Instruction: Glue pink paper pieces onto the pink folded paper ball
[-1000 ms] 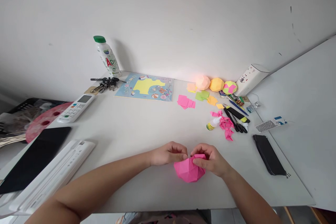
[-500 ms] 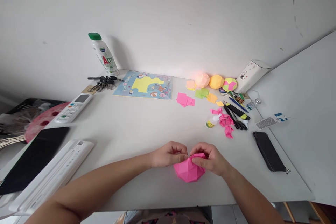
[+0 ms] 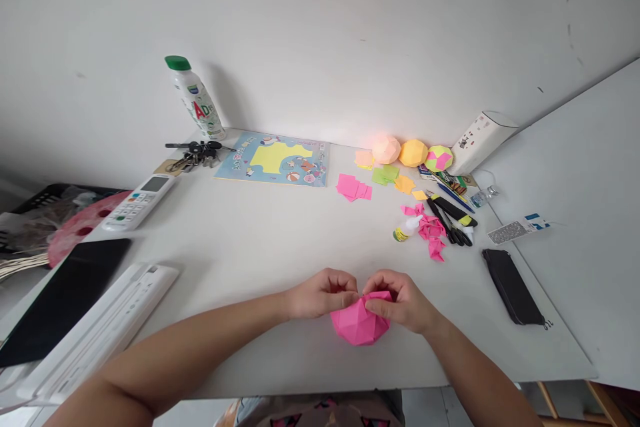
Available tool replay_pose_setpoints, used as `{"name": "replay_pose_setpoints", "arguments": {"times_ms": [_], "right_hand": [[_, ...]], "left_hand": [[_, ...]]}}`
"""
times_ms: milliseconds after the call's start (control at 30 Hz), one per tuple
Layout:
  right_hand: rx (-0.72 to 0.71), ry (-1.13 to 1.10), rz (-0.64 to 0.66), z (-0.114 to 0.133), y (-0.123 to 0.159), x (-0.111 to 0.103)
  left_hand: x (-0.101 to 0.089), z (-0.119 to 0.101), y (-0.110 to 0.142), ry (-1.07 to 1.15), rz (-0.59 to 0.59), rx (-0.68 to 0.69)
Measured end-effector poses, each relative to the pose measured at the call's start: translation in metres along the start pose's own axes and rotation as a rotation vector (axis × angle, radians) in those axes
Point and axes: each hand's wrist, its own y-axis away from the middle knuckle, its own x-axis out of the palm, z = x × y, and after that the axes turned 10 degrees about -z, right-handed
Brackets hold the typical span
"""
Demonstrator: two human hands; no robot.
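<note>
Close to the table's front edge is a pink folded-paper ball [image 3: 361,325], rounded and faceted, its upper rim covered by my fingers. My left hand [image 3: 323,293] pinches its upper left edge between thumb and fingers. On the upper right edge, my right hand [image 3: 397,300] grips the same ball with the thumb on the outside. Beyond my right hand lie several loose pink folded-paper pieces [image 3: 431,228], with a small glue bottle [image 3: 407,229] tipped on its side against them.
Behind are pink paper squares [image 3: 353,187], three finished paper balls [image 3: 413,153], and a blue sheet pack [image 3: 240,163]. Scissors [image 3: 450,230] and a black pouch [image 3: 513,287] lie right. A remote [image 3: 139,202], a black tablet [image 3: 70,293], a white device [image 3: 100,333] and a bottle [image 3: 197,103] stand left.
Both hands keep their hold on the pink paper ball, almost unmoved. The view has shifted very slightly.
</note>
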Motion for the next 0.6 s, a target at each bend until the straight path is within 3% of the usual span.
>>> {"name": "replay_pose_setpoints", "arguments": {"times_ms": [600], "right_hand": [[0.004,-0.02,0.007,0.0037,-0.0009,0.0029]], "left_hand": [[0.0016,0.0002,0.0009,0.012,-0.006,-0.026]]}}
